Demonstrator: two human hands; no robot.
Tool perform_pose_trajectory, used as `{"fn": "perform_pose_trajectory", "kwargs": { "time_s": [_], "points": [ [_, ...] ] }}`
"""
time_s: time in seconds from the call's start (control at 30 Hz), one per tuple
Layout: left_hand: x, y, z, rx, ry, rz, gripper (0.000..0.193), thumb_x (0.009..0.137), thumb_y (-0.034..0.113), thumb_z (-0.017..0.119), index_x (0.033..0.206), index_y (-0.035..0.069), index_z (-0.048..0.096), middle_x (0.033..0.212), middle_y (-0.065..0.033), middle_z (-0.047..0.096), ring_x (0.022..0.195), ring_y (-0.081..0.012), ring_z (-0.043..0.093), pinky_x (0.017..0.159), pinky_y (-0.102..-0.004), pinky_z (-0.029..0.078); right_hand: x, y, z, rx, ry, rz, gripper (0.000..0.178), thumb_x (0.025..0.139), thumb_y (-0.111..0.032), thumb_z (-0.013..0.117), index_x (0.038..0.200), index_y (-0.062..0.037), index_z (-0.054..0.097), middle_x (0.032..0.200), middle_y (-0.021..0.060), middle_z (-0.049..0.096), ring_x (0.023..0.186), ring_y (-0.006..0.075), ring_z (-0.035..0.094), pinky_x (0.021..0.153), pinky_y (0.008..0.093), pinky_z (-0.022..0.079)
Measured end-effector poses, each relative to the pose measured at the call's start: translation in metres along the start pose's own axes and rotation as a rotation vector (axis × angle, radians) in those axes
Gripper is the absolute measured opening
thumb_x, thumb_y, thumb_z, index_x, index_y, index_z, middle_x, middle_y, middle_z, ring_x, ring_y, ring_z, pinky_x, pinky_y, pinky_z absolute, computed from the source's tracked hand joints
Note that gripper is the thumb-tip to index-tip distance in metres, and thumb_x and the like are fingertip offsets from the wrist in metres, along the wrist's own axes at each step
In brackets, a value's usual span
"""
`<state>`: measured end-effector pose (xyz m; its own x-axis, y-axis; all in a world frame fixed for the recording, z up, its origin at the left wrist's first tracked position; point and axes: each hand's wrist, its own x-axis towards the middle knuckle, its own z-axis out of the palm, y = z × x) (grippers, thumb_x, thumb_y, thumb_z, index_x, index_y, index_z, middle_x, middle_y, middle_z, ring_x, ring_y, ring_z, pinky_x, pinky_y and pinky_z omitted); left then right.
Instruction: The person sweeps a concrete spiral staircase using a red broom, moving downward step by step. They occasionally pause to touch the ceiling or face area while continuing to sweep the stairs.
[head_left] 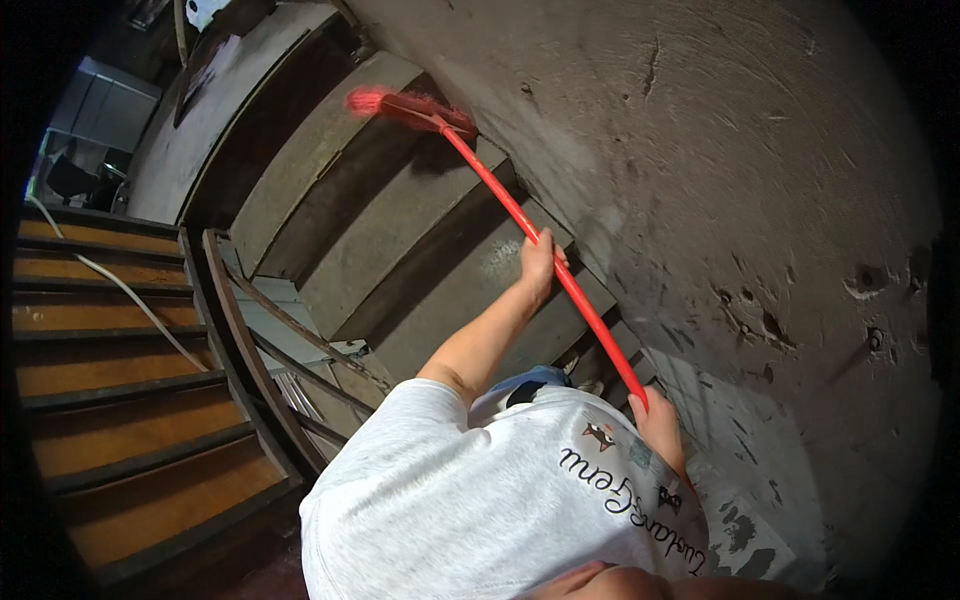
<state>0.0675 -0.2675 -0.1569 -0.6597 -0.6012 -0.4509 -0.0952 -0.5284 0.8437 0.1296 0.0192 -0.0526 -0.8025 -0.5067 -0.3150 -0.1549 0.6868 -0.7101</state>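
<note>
A broom with a long red handle slants across the stairs from lower right to upper left. Its red bristled head is over an upper step, close to the rough wall. My left hand is wrapped round the middle of the handle, arm stretched forward. Lower down, near my body, my right hand grips the handle near its end. The grey step and those around it curve upward ahead of me. Whether the bristles press on the step or the riser, I cannot tell.
A scarred, pitted plaster wall borders the stairs on the right. On the left run a metal railing and a lower flight of brown steps with dark edges. A pale cable hangs there. A whitish patch marks one step.
</note>
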Motion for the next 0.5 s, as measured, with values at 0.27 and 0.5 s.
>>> {"fn": "perform_pose_trajectory", "kwargs": {
  "time_s": [0.27, 0.5],
  "points": [
    [-0.114, -0.066, 0.043, -0.019, -0.676, -0.574, 0.020, 0.082, 0.029, 0.047, 0.082, 0.009, 0.044, 0.070, -0.0085, 0.059, 0.057, -0.0143, 0.054, 0.046, -0.0238, 0.040, -0.113, 0.128, -0.007, -0.073, -0.183, 0.459, 0.025, 0.078, -0.025, 0.051, 0.074, 0.0001, 0.049, 0.061, 0.0150, 0.049, 0.055, 0.0268, 0.048, 0.052, 0.0338, 0.038],
    [-0.110, -0.019, 0.026, -0.073, -0.722, -0.571, 0.018, 0.083, 0.028, 0.048, 0.081, 0.010, 0.045, 0.075, -0.0059, 0.060, 0.066, -0.0122, 0.054, 0.053, -0.0230, 0.041, -0.117, 0.135, 0.002, -0.117, -0.169, 0.485, 0.024, 0.078, -0.024, 0.052, 0.074, -0.0003, 0.049, 0.059, 0.0122, 0.048, 0.054, 0.0218, 0.045, 0.052, 0.0322, 0.038]
  ]
}}
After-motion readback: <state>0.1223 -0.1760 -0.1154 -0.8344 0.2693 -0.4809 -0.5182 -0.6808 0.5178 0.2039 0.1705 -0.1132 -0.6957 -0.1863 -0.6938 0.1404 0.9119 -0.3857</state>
